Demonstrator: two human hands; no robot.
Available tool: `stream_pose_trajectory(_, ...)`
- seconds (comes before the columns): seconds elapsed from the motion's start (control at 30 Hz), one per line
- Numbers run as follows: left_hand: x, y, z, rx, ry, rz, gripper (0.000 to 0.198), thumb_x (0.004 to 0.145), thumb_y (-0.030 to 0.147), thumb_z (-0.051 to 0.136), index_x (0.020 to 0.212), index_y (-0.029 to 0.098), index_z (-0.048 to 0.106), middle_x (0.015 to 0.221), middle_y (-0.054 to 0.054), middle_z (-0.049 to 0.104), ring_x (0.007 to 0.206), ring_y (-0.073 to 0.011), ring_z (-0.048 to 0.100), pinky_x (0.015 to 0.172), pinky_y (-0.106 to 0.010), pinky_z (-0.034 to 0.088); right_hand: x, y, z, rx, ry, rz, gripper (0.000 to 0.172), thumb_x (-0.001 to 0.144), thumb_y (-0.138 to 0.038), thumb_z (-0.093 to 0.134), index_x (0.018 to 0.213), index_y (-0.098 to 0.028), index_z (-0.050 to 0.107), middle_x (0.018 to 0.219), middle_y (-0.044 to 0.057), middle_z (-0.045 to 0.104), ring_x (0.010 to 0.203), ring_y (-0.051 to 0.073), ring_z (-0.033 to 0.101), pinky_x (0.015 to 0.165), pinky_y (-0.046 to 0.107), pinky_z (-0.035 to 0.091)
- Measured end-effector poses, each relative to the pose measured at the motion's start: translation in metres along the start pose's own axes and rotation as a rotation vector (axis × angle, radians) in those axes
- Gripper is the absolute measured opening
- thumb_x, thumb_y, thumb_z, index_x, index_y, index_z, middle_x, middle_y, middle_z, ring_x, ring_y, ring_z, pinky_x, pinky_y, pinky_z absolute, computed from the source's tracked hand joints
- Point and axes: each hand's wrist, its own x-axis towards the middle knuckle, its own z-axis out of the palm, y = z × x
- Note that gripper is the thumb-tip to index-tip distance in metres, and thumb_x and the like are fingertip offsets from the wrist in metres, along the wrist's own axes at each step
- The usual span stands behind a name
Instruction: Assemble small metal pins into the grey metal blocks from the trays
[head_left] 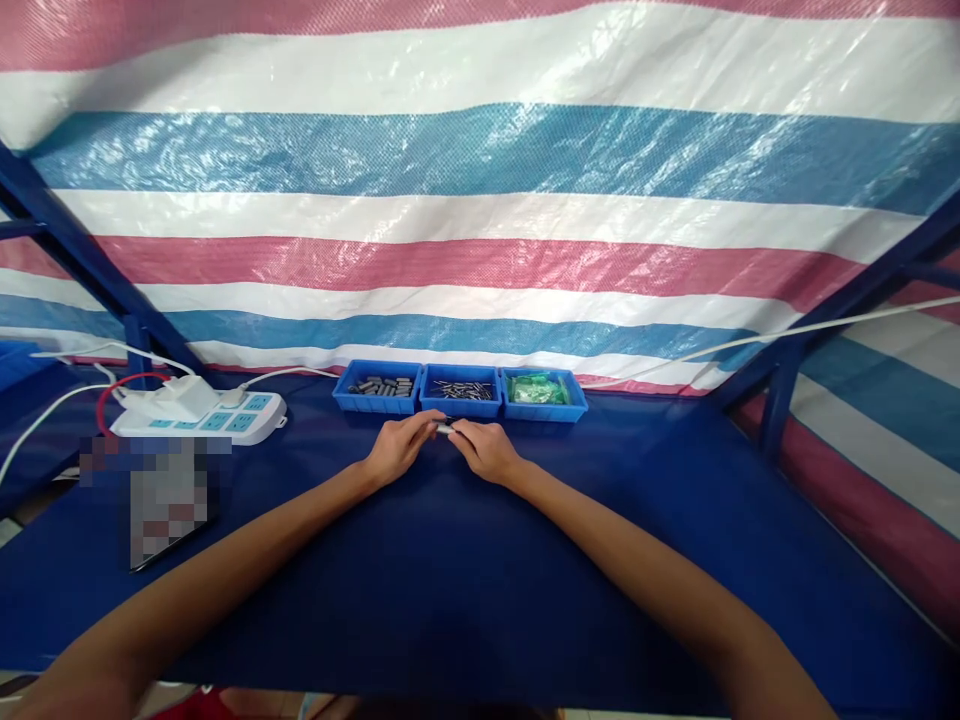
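Observation:
My left hand (397, 446) and my right hand (484, 448) meet just in front of the small blue bins, fingertips pinched together. Between them is a small pale rod-like piece (445, 429), with a dark bit by its upper side; its exact kind is too small to tell. Both hands grip it, and fingers cover its ends. Behind my left hand stands a blue bin (375, 404) of short grey cylinders (382, 386). The middle bin (461, 408) contains thin metal pin-like parts (463, 390). In the right bin (546, 412) lie green and clear plastic packets (537, 388).
A white power strip (259, 424) with plugged-in adapters and cables sits at the left. Near it lies a blurred-out tablet-like object (169, 505). Blue metal frame bars (784, 385) and a striped tarp (480, 220) bound the blue table (450, 600).

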Motion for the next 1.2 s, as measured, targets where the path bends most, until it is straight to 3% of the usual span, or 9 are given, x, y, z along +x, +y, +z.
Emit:
stream_pose_trajectory(0.13,0.002,0.002,0.001,0.01,0.034,0.06,0.029,0.094,0.03,0.043,0.115,0.019,0.058,0.099,-0.006,0.068,0.085,-0.0138,0.066,0.076,-0.022,0.052,0.001,0.001,0.0,-0.014,0.033,0.059,0.027,0.099,-0.03,0.031,0.094,-0.018,0.055,0.079,0.004,0.065,0.066,0.015,0.061,0.062,0.023,0.04)
stream_pose_trajectory(0.37,0.002,0.004,0.0,-0.014,0.07,0.16,0.022,0.089,0.027,0.054,0.108,0.018,0.061,0.102,-0.007,0.068,0.094,-0.0156,0.064,0.083,-0.027,0.052,0.0,0.002,0.003,-0.058,-0.015,0.059,0.025,0.099,-0.027,0.032,0.088,-0.019,0.053,0.076,0.002,0.064,0.065,0.014,0.06,0.06,0.021,0.037)
stream_pose_trajectory(0.53,0.002,0.01,-0.002,0.003,0.071,0.071,0.02,0.089,0.029,0.052,0.103,0.018,0.06,0.099,-0.005,0.068,0.062,-0.008,0.062,0.057,-0.018,0.05,-0.001,0.004,0.005,-0.064,-0.052,0.01,0.026,0.098,-0.024,0.033,0.083,-0.018,0.053,0.074,0.003,0.064,0.064,0.014,0.06,0.062,0.022,0.038)
stream_pose_trajectory(0.7,0.0,0.009,-0.003,-0.034,0.097,-0.054,0.018,0.09,0.029,0.049,0.103,0.018,0.057,0.075,0.002,0.069,0.047,-0.0061,0.055,0.052,-0.017,0.047,0.0,0.004,0.004,-0.08,-0.033,0.002,0.026,0.097,-0.023,0.034,0.082,-0.018,0.054,0.074,0.003,0.064,0.064,0.014,0.06,0.062,0.022,0.039)
stream_pose_trajectory(0.93,0.003,0.008,-0.004,0.005,0.092,0.045,0.023,0.094,0.024,0.042,0.109,0.018,0.057,0.095,-0.006,0.066,0.086,-0.014,0.064,0.077,-0.023,0.05,0.001,0.002,0.001,-0.047,-0.009,0.028,0.028,0.098,-0.024,0.033,0.083,-0.017,0.056,0.076,0.004,0.066,0.068,0.015,0.062,0.064,0.022,0.041)
stream_pose_trajectory(1.2,-0.003,-0.004,0.002,-0.017,0.002,0.029,0.03,0.095,0.028,0.037,0.118,0.019,0.054,0.091,-0.004,0.067,0.077,-0.0127,0.065,0.07,-0.02,0.05,0.0,0.001,0.001,0.031,0.042,0.023,0.024,0.097,-0.023,0.035,0.099,-0.018,0.059,0.093,0.006,0.068,0.081,0.016,0.065,0.074,0.025,0.047)
